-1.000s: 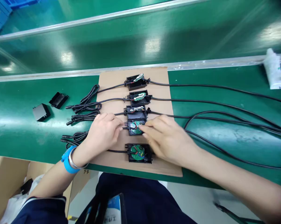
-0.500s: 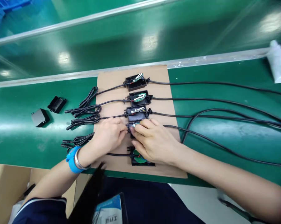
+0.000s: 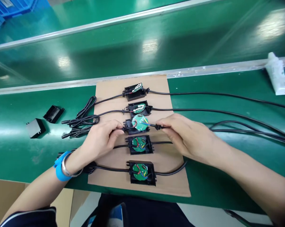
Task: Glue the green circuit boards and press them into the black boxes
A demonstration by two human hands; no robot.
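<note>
My left hand (image 3: 106, 135) pinches the black cable on the left side of the third box from the back. On the other side, my right hand (image 3: 182, 130) grips the black cable (image 3: 158, 127) just behind its strain relief. Between them a round green circuit board (image 3: 139, 122) with coloured wires hangs over its open black box (image 3: 128, 125). Nearer me, two more boxes hold flat green boards (image 3: 139, 144) (image 3: 140, 171). Farther back, a black box (image 3: 147, 110) and another black box (image 3: 130, 97) have boards tilted up, with white paste on them.
A cardboard sheet (image 3: 170, 183) lies under the boxes on the green bench. Coiled cables (image 3: 86, 119) and two loose black housings (image 3: 35, 127) (image 3: 53, 113) are on the left. Long cables run right, near a white tube (image 3: 278, 75). Blue crates (image 3: 21, 8) stand far left.
Both hands have left the fourth box, whose board now lies flat, and moved to the third box. They have spread apart on its cables, and its board is raised and turned over.
</note>
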